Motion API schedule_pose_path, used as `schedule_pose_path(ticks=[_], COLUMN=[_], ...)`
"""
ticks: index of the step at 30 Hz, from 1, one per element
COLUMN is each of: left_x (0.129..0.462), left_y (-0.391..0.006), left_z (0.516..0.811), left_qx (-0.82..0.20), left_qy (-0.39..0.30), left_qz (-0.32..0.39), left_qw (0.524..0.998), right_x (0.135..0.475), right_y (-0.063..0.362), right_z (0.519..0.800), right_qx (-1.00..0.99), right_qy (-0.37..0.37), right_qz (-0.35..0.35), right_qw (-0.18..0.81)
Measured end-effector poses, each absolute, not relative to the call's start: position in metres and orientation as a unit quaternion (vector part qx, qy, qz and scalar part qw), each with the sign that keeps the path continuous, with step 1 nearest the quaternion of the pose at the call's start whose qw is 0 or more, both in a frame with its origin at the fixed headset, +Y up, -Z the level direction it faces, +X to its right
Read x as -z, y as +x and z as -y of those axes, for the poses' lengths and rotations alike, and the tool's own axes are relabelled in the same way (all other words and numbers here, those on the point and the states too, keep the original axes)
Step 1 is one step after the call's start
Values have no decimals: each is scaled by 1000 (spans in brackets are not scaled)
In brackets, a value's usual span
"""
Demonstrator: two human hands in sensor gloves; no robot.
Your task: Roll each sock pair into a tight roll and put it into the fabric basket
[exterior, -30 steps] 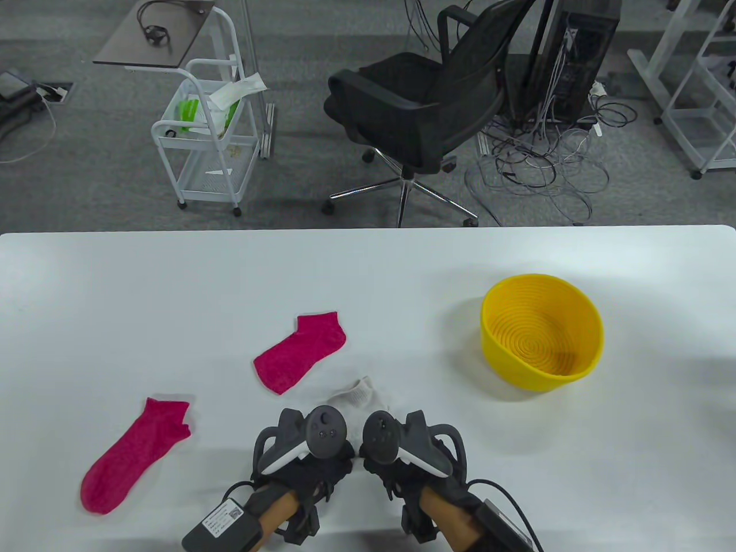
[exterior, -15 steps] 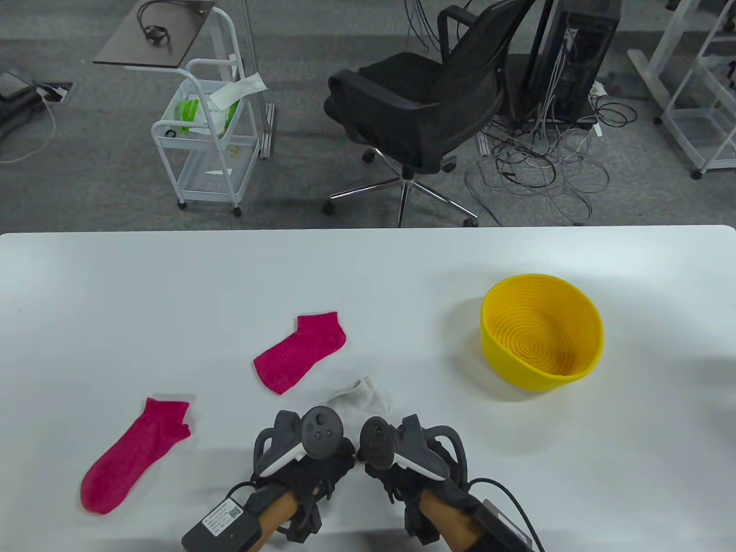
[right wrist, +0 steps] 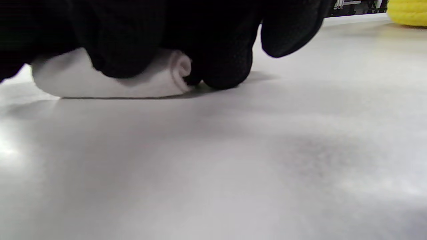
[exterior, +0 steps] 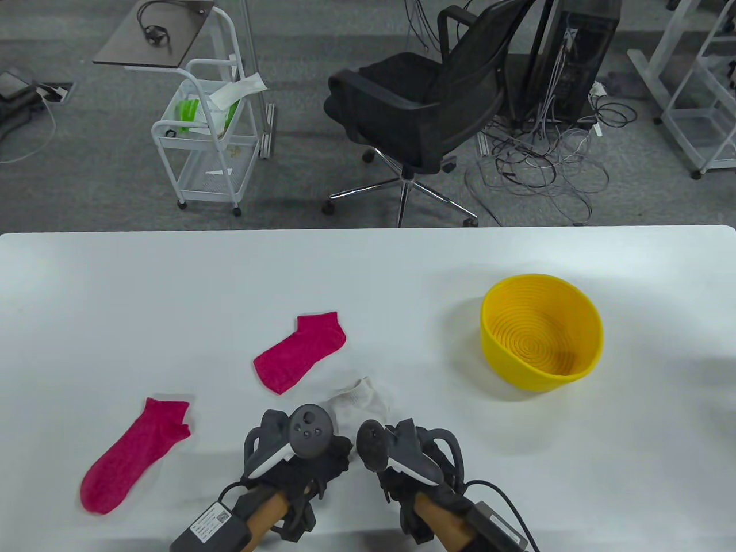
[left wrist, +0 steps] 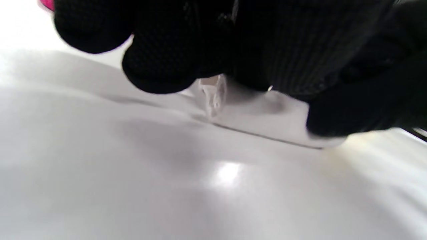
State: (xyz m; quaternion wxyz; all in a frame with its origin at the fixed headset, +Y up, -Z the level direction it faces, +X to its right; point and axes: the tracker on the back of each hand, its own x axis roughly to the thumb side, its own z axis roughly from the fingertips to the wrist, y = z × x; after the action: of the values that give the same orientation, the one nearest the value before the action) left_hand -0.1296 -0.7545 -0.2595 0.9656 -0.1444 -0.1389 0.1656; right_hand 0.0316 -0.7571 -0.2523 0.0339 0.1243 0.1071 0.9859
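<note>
A white sock pair (exterior: 359, 399) lies near the table's front edge, its cuff end pointing away from me. Both gloved hands sit on its near end: my left hand (exterior: 322, 460) and my right hand (exterior: 397, 480) side by side. In the left wrist view curled fingers (left wrist: 160, 66) press over the white roll (left wrist: 267, 116). The right wrist view shows fingers (right wrist: 116, 50) curled round the rolled end (right wrist: 150, 80), its spiral visible. A yellow basket (exterior: 540, 333) stands empty to the right. The trackers hide my fingertips in the table view.
Two pink socks lie flat and apart: one (exterior: 300, 352) just beyond the white pair, one (exterior: 135, 454) at the front left. The white table (exterior: 172, 287) spreads wide around them. An office chair (exterior: 425, 103), a cart and cables stand on the floor beyond.
Both hands have drawn slightly toward me and to the left, uncovering more of the white sock pair. The pink socks and the basket have not moved.
</note>
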Motion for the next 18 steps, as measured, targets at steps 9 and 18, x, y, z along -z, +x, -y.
schedule_pose_path(ticks=[9,18], left_x=[259,263], left_y=[-115,-121], left_z=[762,764], left_qx=[-115,-145], left_qy=[-153,-183], left_qz=[151,145], left_qw=[970,961], right_x=[254,240], right_y=[38,36], right_z=[746,729], right_qx=[-983,-977], right_qy=[130,176], right_qz=[-114,-107], right_qw=[60,54])
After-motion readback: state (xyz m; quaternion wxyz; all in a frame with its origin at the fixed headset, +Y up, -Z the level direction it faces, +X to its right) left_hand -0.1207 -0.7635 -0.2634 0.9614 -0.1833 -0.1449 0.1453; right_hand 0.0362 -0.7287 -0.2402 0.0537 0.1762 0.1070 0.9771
